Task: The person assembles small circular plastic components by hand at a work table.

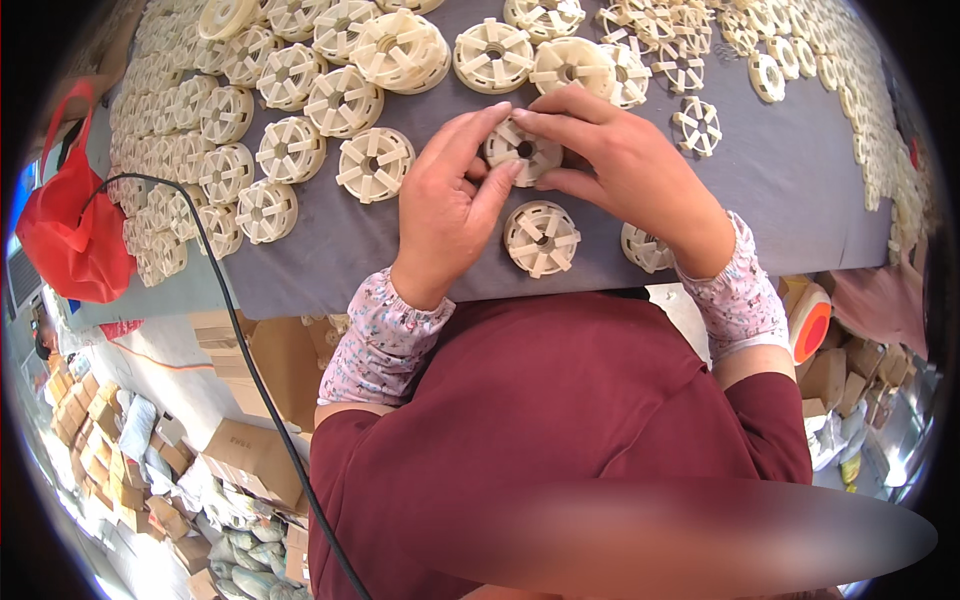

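Between my two hands is a round cream plastic part (523, 150) with a dark hole in its middle. My left hand (450, 190) grips its left side, thumb and forefinger on the rim. From the right, my right hand (620, 165) closes on the same part, forefinger over the top and thumb at the lower edge. Just below my hands a spoked cream wheel (541, 239) lies flat on the grey cloth. Another spoked wheel (646, 247) sits under my right wrist, partly hidden by it.
Rows of spoked wheels (343, 101) cover the grey-topped table (320, 265) at the left and back. Loose spoked pieces (697, 126) and rings (767, 77) lie at the far right. A red bag (75, 220) hangs at the left edge. A black cable (240, 340) crosses the left side; cardboard boxes (250, 460) stand below.
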A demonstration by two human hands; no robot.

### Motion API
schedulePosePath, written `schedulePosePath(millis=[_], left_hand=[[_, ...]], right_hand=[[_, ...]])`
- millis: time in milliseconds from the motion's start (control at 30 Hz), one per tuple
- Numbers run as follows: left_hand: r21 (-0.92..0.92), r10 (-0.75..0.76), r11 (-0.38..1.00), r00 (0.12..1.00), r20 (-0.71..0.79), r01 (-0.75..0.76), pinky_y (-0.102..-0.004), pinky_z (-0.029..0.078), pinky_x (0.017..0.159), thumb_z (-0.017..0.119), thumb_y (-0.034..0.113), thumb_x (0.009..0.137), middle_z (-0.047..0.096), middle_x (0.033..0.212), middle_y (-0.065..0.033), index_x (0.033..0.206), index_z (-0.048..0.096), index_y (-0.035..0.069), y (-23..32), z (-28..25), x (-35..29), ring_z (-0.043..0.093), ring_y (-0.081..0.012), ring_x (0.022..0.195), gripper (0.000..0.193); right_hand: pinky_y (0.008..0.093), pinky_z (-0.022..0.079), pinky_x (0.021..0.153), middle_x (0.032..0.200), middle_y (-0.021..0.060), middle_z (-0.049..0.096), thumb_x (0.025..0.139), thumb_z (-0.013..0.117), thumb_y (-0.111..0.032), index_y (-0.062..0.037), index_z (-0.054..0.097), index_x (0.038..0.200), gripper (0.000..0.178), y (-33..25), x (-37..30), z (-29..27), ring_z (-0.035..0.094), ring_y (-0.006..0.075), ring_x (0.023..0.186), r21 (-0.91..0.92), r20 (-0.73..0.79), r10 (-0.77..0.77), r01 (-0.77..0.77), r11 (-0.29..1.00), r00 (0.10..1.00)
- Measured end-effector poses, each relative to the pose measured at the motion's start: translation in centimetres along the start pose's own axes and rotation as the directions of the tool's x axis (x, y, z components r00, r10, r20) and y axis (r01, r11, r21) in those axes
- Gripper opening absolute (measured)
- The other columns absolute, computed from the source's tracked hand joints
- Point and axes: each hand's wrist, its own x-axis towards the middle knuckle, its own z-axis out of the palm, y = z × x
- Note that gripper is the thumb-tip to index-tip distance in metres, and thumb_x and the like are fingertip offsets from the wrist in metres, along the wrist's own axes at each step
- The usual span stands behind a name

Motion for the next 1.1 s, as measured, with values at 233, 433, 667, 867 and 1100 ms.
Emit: schedulePosePath(millis=[233, 433, 667, 867, 1100], left_hand=[[0.105, 0.1, 0.989, 0.992, 0.072, -0.108, -0.0265, 0.055, 0.063, 0.087, 0.006, 0.088, 0.062, 0.145, -0.0159, 0.15, 0.061, 0.0, 2.0, 0.3, 0.2, 0.065, -0.0116, 0.075, 0.067], [0.5, 0.191, 0.862, 0.966, -0.174, -0.081, -0.0266, 0.054, 0.061, 0.081, 0.002, 0.095, 0.06, 0.146, -0.0199, 0.148, 0.064, 0.0, 2.5, 0.2, -1.3, 0.068, -0.0155, 0.086, 0.056], [0.378, 0.428, 0.619, 0.699, 0.573, -0.689, -0.0473, 0.04, 0.122, 0.083, 0.033, 0.092, 0.057, 0.161, -0.0057, 0.148, 0.068, 0.023, 5.2, 6.5, -2.0, 0.059, -0.0277, 0.14, 0.059], [0.49, 0.331, 0.397, 0.619, 0.712, -0.776, -0.0539, 0.021, 0.136, 0.079, 0.036, 0.095, 0.053, 0.166, -0.0027, 0.154, 0.063, 0.03, 3.8, 8.9, -0.3, 0.044, -0.0249, 0.157, 0.062], [0.62, 0.253, 0.51, 0.793, 0.554, -0.596, -0.0539, 0.027, 0.133, 0.082, 0.024, 0.089, 0.059, 0.16, -0.0067, 0.145, 0.071, 0.022, 3.2, 2.1, 2.4, 0.046, -0.0293, 0.155, 0.057]], right_hand=[[0.0398, 0.063, 0.092, 0.149, 0.0068, 0.063, 0.087, 0.083, -0.008, -0.0122, 0.063, 0.15, 0.067, 0.5, -1.3, 0.4, 0.074, 0.0304, 0.106, -0.098, -0.045, -0.046, 0.041, 0.994, 0.998], [0.033, 0.061, 0.077, 0.132, 0.0058, 0.075, 0.096, 0.082, -0.015, -0.0105, 0.081, 0.123, 0.027, 6.6, -7.7, -7.7, 0.074, 0.0177, 0.089, 0.047, -0.499, 0.213, -0.22, 0.974, 0.84], [0.042, 0.054, 0.109, 0.142, 0.012, 0.071, 0.098, 0.081, -0.034, -0.0128, 0.075, 0.14, 0.047, 20.4, -12.6, -10.4, 0.069, 0.0323, 0.13, -0.211, -0.752, 0.187, -0.499, 0.841, 0.632], [0.0415, 0.055, 0.106, 0.139, 0.0134, 0.071, 0.095, 0.081, -0.024, -0.0104, 0.076, 0.136, 0.044, 14.5, -13.8, -7.8, 0.069, 0.0337, 0.127, -0.113, -0.625, 0.225, -0.372, 0.921, 0.747], [0.0448, 0.049, 0.112, 0.13, 0.0118, 0.072, 0.086, 0.086, -0.027, -0.0083, 0.077, 0.127, 0.047, 8.8, -13.5, -6.8, 0.065, 0.0317, 0.125, -0.055, -0.533, 0.225, -0.299, 0.953, 0.815]])
